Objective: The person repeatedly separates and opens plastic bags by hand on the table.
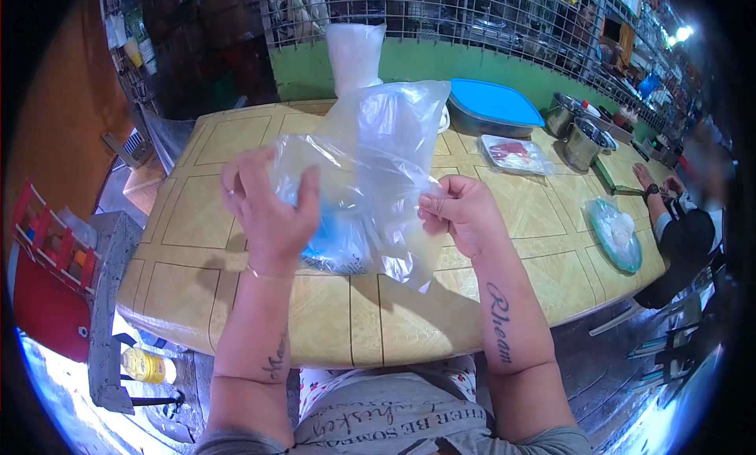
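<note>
A clear plastic bag (394, 171) spreads between my hands above the table. My right hand (461, 211) pinches its right side between thumb and fingers. At the bag's left edge is my left hand (272, 207), slightly blurred, its thumb and fingers apart; whether it touches the plastic is hard to tell. Below and behind the clear bag lies a blue and white plastic pack (339, 242), partly covered by it. A tall bundle of whitish plastic (354, 57) stands at the table's back edge.
On the patterned table (315, 313) are a blue-lidded container (494, 102), a wrapped tray (516, 154), metal pots (584, 144) and a green plate (614, 234) with something white in plastic. Another person (693, 226) sits at the right end, an arm on the table. Wire mesh rises behind.
</note>
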Demonstrator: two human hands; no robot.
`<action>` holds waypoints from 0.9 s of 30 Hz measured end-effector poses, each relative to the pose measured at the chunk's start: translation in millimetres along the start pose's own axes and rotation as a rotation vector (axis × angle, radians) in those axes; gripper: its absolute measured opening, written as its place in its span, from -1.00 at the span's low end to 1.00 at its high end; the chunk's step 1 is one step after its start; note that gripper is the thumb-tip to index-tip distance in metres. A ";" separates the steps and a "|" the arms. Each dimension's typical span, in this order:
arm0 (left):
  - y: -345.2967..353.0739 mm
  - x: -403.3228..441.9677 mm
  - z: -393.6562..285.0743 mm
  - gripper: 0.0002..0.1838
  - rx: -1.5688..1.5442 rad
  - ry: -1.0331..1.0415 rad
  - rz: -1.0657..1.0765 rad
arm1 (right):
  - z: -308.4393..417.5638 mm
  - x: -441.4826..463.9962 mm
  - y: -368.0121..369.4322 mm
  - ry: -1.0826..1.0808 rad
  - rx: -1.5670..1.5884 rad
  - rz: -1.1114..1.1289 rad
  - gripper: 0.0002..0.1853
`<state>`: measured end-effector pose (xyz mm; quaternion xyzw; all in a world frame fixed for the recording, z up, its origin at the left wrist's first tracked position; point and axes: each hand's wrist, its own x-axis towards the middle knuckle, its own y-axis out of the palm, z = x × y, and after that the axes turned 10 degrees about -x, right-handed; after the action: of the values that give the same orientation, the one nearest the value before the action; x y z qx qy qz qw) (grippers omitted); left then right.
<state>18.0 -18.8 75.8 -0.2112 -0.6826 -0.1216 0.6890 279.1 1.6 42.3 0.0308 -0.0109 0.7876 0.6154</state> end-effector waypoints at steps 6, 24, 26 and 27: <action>-0.9 -22.6 -52.7 -0.64 -0.663 -0.464 0.661 | -4.9 -8.1 44.4 -0.017 0.193 0.084 -0.86; -25.8 -2.1 -36.0 -0.64 -0.624 -0.250 0.092 | 2.6 -8.8 28.1 -0.156 0.544 0.081 -0.80; -43.8 4.3 -62.6 -0.57 -0.727 -0.019 0.214 | 11.3 -18.3 35.0 -0.202 0.502 0.143 -0.82; -40.4 5.3 -69.1 -0.57 -0.654 0.017 0.300 | 14.3 -22.4 38.1 -0.216 0.474 0.178 -0.83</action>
<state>61.2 -85.3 87.5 -0.5174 -0.5633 -0.2327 0.6006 248.0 -30.1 56.0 0.2567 0.1056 0.8113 0.5146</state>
